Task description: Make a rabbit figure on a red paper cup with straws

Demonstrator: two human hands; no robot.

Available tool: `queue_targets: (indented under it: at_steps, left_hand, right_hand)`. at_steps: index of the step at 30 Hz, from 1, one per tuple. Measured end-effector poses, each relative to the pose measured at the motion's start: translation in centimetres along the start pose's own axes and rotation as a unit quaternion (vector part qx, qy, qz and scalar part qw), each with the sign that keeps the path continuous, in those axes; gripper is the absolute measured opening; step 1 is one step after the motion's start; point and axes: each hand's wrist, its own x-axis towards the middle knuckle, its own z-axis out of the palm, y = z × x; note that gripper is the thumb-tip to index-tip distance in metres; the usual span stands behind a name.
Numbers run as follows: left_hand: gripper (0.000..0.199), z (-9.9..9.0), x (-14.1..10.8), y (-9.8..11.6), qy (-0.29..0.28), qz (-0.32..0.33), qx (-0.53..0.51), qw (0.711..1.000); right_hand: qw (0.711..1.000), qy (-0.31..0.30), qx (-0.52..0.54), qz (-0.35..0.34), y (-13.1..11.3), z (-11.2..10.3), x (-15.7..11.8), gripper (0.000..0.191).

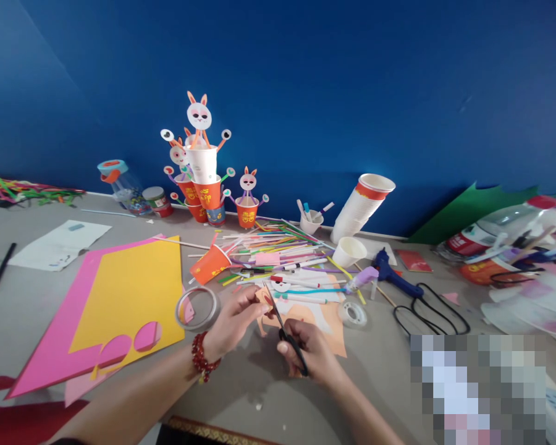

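Between the fingertips of my left hand (238, 314) is a small piece of orange paper (264, 298) with a darker red shape on it. Black-handled scissors (291, 339) are gripped in my right hand (310, 352), their blades pointing up and left against the paper's right edge. I cannot tell whether the blades are cutting into it. Under and behind my hands lies a larger peach sheet (336, 334) with cut-out gaps. A roll of clear tape (353, 314) sits right of it, and a wider tape roll (197, 307) lies just left of my left hand.
Pink and yellow sheets (134, 290) with round holes cover the left. Behind are loose sticks and markers (301, 281), a tipped orange cup (210, 264) and rabbit-faced paper cups (204, 164). A cup stack (361, 207), a blue glue gun (393, 275) with its looping cord and a bottle (495, 228) stand right.
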Motion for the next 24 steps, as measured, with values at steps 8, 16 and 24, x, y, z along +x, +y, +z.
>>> queue_targets:
  at_steps: [8, 16, 24]
  left_hand:
    - [0.016, 0.01, 0.02, 0.16, -0.002, 0.009, 0.011, 1.0]
    - [0.016, -0.04, 0.1, 0.15, -0.004, 0.007, 0.015, 1.0]
    - [0.02, -0.04, 0.0, 0.12, -0.003, -0.001, 0.011, 1.0]
  right_hand:
    - [1.0, 0.0, -0.008, 0.002, 0.37, -0.09, 0.03, 0.064]
    - [0.998, 0.017, -0.057, -0.024, -0.04, -0.31, 0.13, 0.065]
    - [0.998, 0.015, -0.052, -0.019, 0.31, -0.21, 0.03, 0.064]
